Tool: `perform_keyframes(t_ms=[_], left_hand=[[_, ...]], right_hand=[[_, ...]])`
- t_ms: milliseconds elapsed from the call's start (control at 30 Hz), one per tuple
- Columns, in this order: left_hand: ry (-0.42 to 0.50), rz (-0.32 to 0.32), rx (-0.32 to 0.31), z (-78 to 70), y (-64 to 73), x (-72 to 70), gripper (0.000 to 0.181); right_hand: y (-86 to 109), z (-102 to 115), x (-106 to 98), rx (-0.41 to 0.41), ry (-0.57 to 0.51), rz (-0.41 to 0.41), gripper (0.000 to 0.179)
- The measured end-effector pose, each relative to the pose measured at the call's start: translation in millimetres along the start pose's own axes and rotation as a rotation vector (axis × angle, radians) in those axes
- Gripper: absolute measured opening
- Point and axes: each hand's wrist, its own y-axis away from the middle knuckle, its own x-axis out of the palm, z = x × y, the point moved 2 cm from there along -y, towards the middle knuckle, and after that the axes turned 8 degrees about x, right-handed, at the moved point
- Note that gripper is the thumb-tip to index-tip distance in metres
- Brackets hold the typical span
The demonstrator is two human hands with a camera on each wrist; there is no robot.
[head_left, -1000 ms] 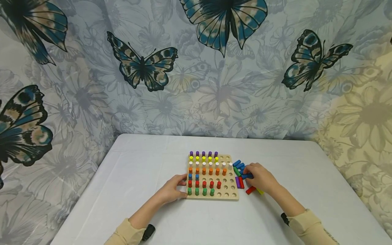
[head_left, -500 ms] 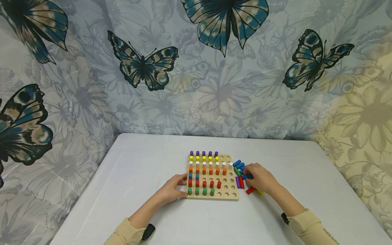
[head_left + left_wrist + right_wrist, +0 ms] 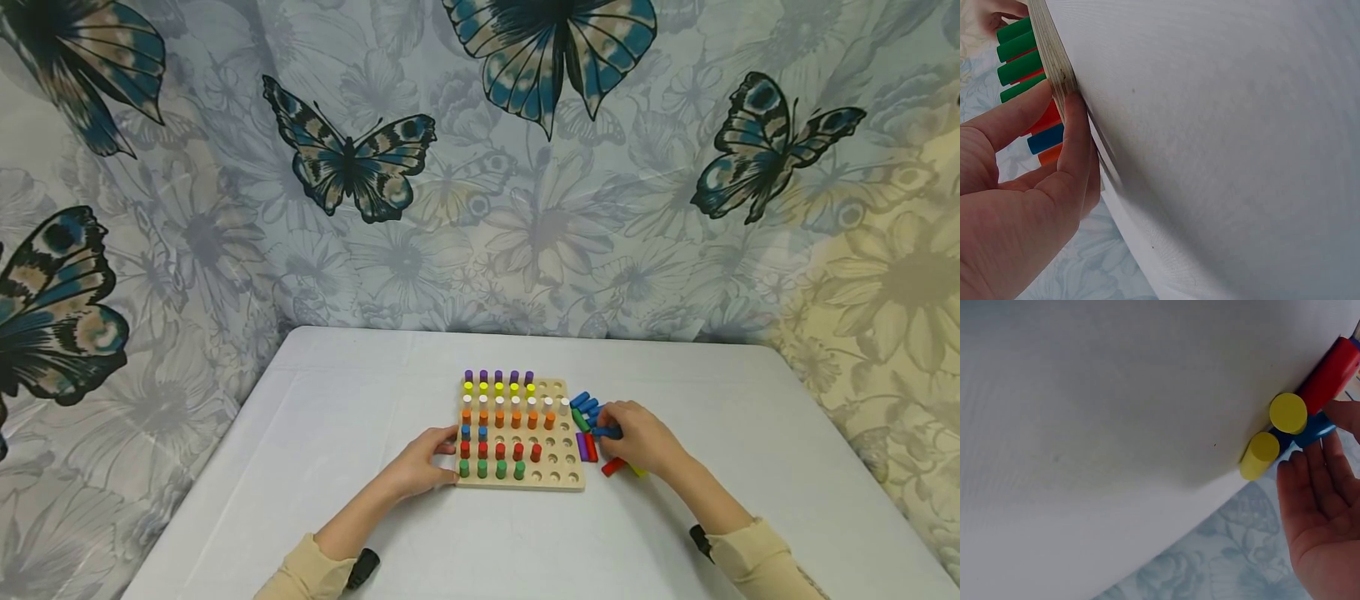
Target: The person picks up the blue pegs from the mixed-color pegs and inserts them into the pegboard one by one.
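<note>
A wooden pegboard [image 3: 553, 477] lies on the table with rows of coloured pegs standing in it. My left hand [image 3: 420, 463] holds its left edge, thumb near the front corner. In the left wrist view, fingertips press the board's side [image 3: 1054, 53] close to the green pegs [image 3: 1019, 69]. Just right of the board, my right hand [image 3: 639, 435] pinches a blue peg [image 3: 609, 432] between thumb and fingers. The right wrist view shows that blue peg [image 3: 1316, 429] at the fingertips, beside a red peg [image 3: 1330, 375] and two yellow pegs [image 3: 1260, 455].
Loose pegs lie along the board's right side, among them a green peg [image 3: 581, 420], a purple peg [image 3: 582, 447] and several blue ones. Another red peg [image 3: 613, 466] rests nearer the front. A white cloth covers the table [image 3: 360, 375], with butterfly-patterned fabric [image 3: 480, 275] behind it.
The right hand has shifted very slightly, with the blue peg still pinched at its fingertips. The left hand and the board have stayed in place.
</note>
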Motion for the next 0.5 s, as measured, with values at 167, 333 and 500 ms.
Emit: perform_keyframes(t_ms=[167, 333, 500], left_hand=[[-0.002, 0.004, 0.001, -1.5, 0.3, 0.1, 0.075], [0.001, 0.004, -0.004, -1.2, 0.8, 0.6, 0.075], [-0.002, 0.003, -0.01, -1.6, 0.7, -0.1, 0.076]], right_hand=[[1.9, 2.7, -0.3, 0.001, -0.096, -0.011, 0.019], [3.3, 3.7, 0.6, -0.007, -0.184, -0.034, 0.018], [3.6, 5.6, 1.7, 0.026, -0.27, -0.049, 0.017]])
